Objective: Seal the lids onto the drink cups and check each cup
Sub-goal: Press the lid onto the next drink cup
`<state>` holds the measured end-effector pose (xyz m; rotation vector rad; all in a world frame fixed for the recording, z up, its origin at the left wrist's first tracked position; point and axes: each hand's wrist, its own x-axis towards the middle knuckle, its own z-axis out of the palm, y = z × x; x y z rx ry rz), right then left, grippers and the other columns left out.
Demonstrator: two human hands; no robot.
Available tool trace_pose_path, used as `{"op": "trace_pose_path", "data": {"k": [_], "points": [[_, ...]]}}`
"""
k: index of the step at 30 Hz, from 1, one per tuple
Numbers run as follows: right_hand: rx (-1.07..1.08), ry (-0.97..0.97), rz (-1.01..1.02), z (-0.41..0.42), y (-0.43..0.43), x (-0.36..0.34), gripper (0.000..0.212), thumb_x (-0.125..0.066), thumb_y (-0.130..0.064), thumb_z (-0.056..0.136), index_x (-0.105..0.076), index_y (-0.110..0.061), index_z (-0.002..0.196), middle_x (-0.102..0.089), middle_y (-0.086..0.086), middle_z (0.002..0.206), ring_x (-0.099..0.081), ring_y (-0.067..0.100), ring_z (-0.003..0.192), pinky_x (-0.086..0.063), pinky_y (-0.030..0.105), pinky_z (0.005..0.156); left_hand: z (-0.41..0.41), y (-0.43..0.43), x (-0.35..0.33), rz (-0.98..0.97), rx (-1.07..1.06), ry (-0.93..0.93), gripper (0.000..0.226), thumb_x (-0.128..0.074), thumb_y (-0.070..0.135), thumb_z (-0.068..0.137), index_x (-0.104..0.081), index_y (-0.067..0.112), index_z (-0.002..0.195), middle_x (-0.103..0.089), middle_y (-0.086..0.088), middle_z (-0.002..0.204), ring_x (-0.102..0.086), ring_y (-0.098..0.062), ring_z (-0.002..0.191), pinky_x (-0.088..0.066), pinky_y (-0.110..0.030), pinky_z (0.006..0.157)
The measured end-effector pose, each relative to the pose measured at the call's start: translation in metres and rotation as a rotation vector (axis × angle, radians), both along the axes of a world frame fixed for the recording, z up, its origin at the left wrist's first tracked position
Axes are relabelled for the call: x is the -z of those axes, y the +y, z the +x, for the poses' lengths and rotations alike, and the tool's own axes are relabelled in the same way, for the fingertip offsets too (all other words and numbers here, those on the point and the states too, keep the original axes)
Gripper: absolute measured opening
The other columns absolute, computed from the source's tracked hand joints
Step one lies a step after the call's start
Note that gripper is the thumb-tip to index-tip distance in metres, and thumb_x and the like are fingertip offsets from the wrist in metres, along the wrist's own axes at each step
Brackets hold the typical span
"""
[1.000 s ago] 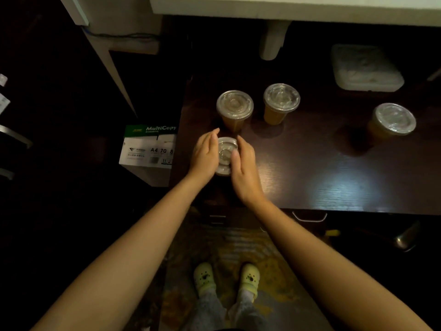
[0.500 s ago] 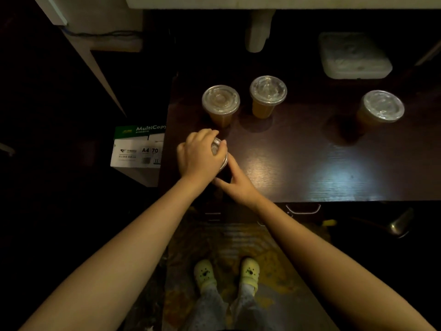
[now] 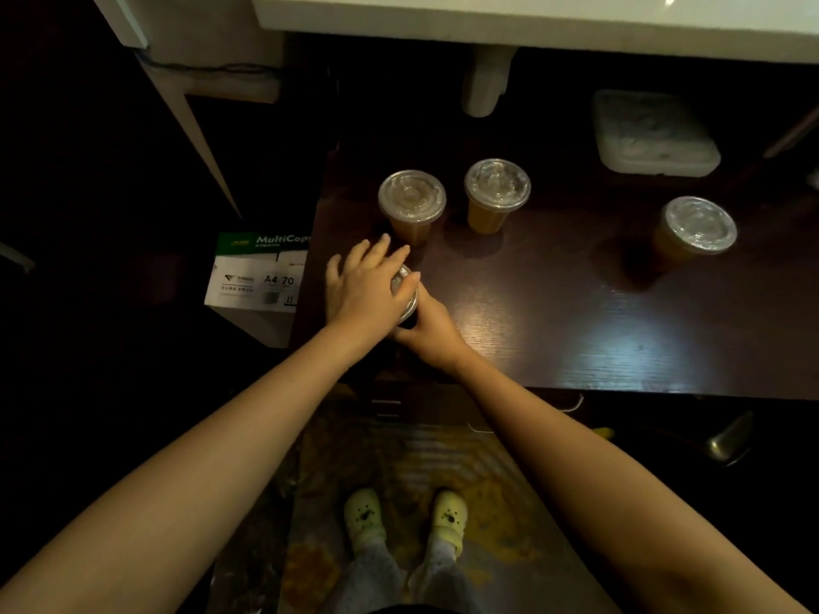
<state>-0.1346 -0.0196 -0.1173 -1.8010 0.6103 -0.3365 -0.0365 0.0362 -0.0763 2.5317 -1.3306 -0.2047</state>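
Your left hand [image 3: 368, 290], fingers spread, pressing the clear lid [image 3: 404, 281], your right hand [image 3: 427, 332] wrapped round the mostly hidden drink cup [image 3: 407, 320], front left corner of the tabletop [image 3: 576, 325].

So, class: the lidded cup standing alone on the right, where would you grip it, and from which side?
Grip the lone cup round its tapered wall just under the lid, from the near side: it stands upright and the wider lid should stop slipping.

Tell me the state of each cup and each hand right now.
near cup, lidded, upright
left hand, flat, pressing down on near cup
right hand, holding near cup's side
back-left cup, lidded, upright, untouched
back-middle cup, lidded, upright, untouched
far-right cup, lidded, upright, untouched
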Motion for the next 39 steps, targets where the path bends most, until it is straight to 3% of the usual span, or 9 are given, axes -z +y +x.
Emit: {"op": "trace_pose_path", "data": {"k": [5, 9, 12, 15, 18, 21, 26, 36, 39], "points": [[0.230, -0.086, -0.010, 0.005, 0.032, 0.007, 0.071, -0.071, -0.008, 0.078, -0.035, -0.014, 0.139, -0.047, -0.006, 0.135, -0.044, 0.005, 0.125, -0.037, 0.015, 0.105, -0.008, -0.008, -0.007, -0.128, -0.340, 0.299, 0.051, -0.032, 0.042, 0.096, -0.034, 0.020, 0.142, -0.024, -0.002, 0.155, -0.016, -0.022, 0.143, -0.015, -0.047, 0.112], [0.277, -0.105, -0.036, -0.001, 0.056, 0.015, 0.068, -0.065, -0.011, 0.082, -0.032, -0.013, 0.141, -0.043, 0.002, 0.142, -0.041, 0.010, 0.132, -0.035, 0.033, 0.112, 0.009, -0.005, -0.010, -0.150, -0.144, 0.216, 0.041, -0.034, 0.039, 0.096, -0.061, 0.019, 0.119, -0.058, 0.001, 0.130, -0.046, -0.019, 0.125, -0.034, -0.035, 0.098], [0.188, -0.107, 0.004, -0.006, 0.035, 0.008, 0.064, -0.068, -0.010, 0.081, -0.036, -0.012, 0.137, -0.047, -0.002, 0.134, -0.045, 0.008, 0.125, -0.038, 0.027, 0.108, 0.022, -0.002, -0.013, -0.145, 0.039, 0.282, 0.038, -0.038, 0.040, 0.095, -0.066, 0.022, 0.115, -0.063, 0.006, 0.124, -0.050, -0.013, 0.122, -0.036, -0.031, 0.098], [0.021, -0.083, 0.099, -0.001, 0.012, 0.001, 0.077, -0.073, -0.009, 0.078, -0.031, -0.014, 0.142, -0.047, -0.004, 0.135, -0.044, 0.007, 0.125, -0.037, 0.016, 0.104, 0.028, -0.005, -0.013, -0.100, 0.187, 0.150, 0.039, -0.038, 0.041, 0.094, -0.060, 0.025, 0.122, -0.059, 0.007, 0.130, -0.045, -0.011, 0.127, -0.027, -0.037, 0.105], [0.105, -0.068, 0.095, 0.014, 0.007, 0.008, 0.076, -0.078, -0.016, 0.071, -0.038, -0.019, 0.136, -0.052, 0.001, 0.133, -0.051, 0.013, 0.121, -0.043, 0.029, 0.102, 0.023, -0.008, -0.013, -0.049, -0.007, -0.002, 0.045, -0.039, 0.037, 0.092, -0.044, 0.025, 0.135, -0.046, 0.003, 0.142, -0.035, -0.017, 0.133, -0.018, -0.049, 0.109], [0.254, -0.094, 0.026, 0.028, 0.017, 0.018, 0.071, -0.078, -0.033, 0.065, -0.042, -0.021, 0.125, -0.052, 0.004, 0.126, -0.052, 0.019, 0.119, -0.048, 0.041, 0.097, 0.010, -0.012, -0.011, 0.035, -0.165, 0.078, 0.054, -0.039, 0.044, 0.090, -0.034, 0.024, 0.140, -0.034, -0.003, 0.148, -0.029, -0.026, 0.135, -0.024, -0.051, 0.105], [0.266, -0.090, -0.035, 0.024, 0.022, 0.017, 0.071, -0.075, -0.022, 0.070, -0.040, -0.005, 0.130, -0.045, 0.004, 0.124, -0.046, 0.022, 0.120, -0.043, 0.036, 0.100, 0.009, -0.011, -0.003, -0.014, -0.177, 0.074, 0.055, -0.041, 0.050, 0.088, -0.039, 0.025, 0.137, -0.042, 0.000, 0.141, -0.034, -0.023, 0.130, -0.035, -0.044, 0.094], [0.018, -0.012, 0.084, 0.013, -0.007, 0.015, 0.069, -0.071, -0.006, 0.078, -0.039, -0.011, 0.138, -0.049, -0.002, 0.134, -0.044, 0.007, 0.123, -0.037, 0.016, 0.102, 0.010, -0.011, 0.006, -0.106, -0.166, 0.028, 0.054, -0.045, 0.051, 0.087, -0.045, 0.025, 0.134, -0.048, 0.003, 0.135, -0.040, -0.020, 0.126, -0.038, -0.039, 0.090], [0.024, -0.019, 0.109, 0.014, -0.008, 0.012, 0.070, -0.073, -0.007, 0.076, -0.040, -0.012, 0.137, -0.051, -0.004, 0.128, -0.047, 0.009, 0.120, -0.038, 0.023, 0.103, 0.012, -0.010, 0.003, -0.103, -0.151, 0.050, 0.054, -0.045, 0.051, 0.087, -0.044, 0.026, 0.135, -0.047, 0.004, 0.136, -0.039, -0.019, 0.127, -0.037, -0.039, 0.092]]}}
